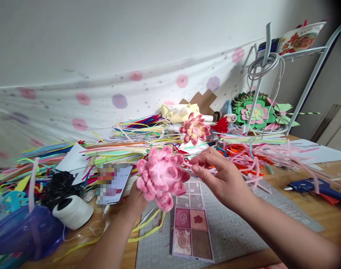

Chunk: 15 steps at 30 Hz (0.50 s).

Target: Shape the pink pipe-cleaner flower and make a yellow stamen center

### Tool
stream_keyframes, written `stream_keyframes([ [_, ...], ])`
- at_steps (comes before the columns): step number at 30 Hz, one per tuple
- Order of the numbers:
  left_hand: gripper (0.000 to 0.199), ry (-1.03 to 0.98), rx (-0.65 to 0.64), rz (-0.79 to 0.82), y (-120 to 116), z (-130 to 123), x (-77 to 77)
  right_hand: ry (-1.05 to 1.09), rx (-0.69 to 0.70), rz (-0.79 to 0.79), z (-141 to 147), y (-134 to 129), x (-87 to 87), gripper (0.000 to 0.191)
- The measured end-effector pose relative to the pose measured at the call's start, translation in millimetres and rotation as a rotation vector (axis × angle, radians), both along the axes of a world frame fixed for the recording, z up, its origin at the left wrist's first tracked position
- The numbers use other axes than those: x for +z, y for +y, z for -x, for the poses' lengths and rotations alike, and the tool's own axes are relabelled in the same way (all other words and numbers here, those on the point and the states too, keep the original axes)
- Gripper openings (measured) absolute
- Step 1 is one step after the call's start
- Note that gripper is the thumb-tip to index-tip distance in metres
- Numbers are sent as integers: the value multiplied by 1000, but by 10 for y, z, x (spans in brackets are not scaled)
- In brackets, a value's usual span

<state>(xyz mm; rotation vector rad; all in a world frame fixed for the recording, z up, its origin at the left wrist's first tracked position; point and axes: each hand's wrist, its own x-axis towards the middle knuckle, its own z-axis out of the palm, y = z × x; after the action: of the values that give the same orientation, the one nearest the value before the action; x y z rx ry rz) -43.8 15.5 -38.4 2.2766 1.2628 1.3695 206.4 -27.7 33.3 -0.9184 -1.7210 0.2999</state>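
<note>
While the left hand (136,195) is behind the pink flower (161,175), its fingers hidden and their grip untellable, the right hand's (222,177) thumb and forefinger nearly meet beside the petals, any hold unclear, near the palette (201,243)

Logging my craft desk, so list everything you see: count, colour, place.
Large fuzzy flower: 1, pink, centre
Smaller fuzzy flower: 1, pink-yellow, behind
Rectangular palette: 1, lilac, on mat
Gridded cutting mat: 1, grey, centre
Fuzzy craft stems: many, multicoloured, widespread
Wooden table: 1, brown, beneath
Glue gun: 1, blue, right
Thread spool: 1, white, left
Flat phone: 1, pale screen, left
Crumpled plastic bag: 1, black, left
Translucent plastic container: 1, purple, left
Layered flower: 1, green-pink, back right
Metal rack: 1, white, right
Flowered sheet: 1, white, back wall
Remaining clutter: uncounted, mixed, background
Left hand: 1, bare, behind large flower
Right hand: 1, bare, beside it
</note>
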Motion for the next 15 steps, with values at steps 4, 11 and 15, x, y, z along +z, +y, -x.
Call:
stream_keyframes([
  [4,13,-178,51,85,2,17,-27,-64,49,-49,16,-36,-82,15],
  [11,24,-332,-55,241,-53,-73,-19,-306,-4,-121,14,-92,-78,16],
  [15,32,-418,-116,302,-111,-151,77,-240,9,-157,-2,-111,-29,10],
])
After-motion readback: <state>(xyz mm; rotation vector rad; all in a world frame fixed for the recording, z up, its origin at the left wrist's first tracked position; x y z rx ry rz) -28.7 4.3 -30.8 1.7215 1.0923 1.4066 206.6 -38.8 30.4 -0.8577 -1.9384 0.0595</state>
